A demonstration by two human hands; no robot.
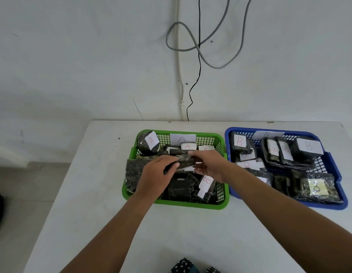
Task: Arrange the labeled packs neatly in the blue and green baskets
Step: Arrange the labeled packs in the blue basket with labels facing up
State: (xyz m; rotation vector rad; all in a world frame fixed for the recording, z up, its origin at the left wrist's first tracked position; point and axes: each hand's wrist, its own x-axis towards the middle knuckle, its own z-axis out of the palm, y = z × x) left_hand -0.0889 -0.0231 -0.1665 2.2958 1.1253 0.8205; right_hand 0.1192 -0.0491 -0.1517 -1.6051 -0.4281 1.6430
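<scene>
The green basket (224, 196) sits mid-table, filled with dark packs bearing white labels, mostly marked A. One pack marked B (206, 185) lies at its front right. Over this basket my left hand (155, 177) and my right hand (208, 166) together grip a dark pack (186, 161), one at each end. The blue basket (333, 170) stands to the right and holds several dark packs marked B, among them one with a yellow label (317, 187) at the front.
The white table (92, 194) stands against a white wall, its left edge running diagonally toward me. Grey and black cables (198, 56) hang down the wall behind the baskets. A patterned cloth (184, 266) shows at the bottom edge.
</scene>
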